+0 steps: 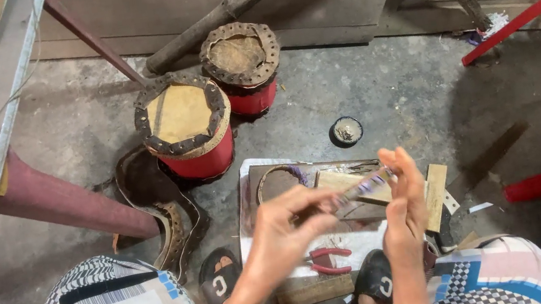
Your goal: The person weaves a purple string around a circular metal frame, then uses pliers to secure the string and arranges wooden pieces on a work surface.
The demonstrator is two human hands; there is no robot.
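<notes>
A thin purple-marked strip (pixel 364 186) is held between two hands above a metal sheet (pixel 249 199).
Head view: the strip is pinched by the closed left hand (pixel 283 234) fingers and braced by the right hand (pixel 405 214); red-handled pliers (pixel 329 261) lie below it on the sheet.

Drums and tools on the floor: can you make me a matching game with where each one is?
Things:
1. Two red drums
2. Red-handled pliers
3. Small round tin
4. Thin strip

Places:
a. lying on the board near the feet
b. held between the left hand and right hand
c. standing side by side on the floor
d. alone, right of the drums

Pairs: 1-c, 2-a, 3-d, 4-b
</notes>
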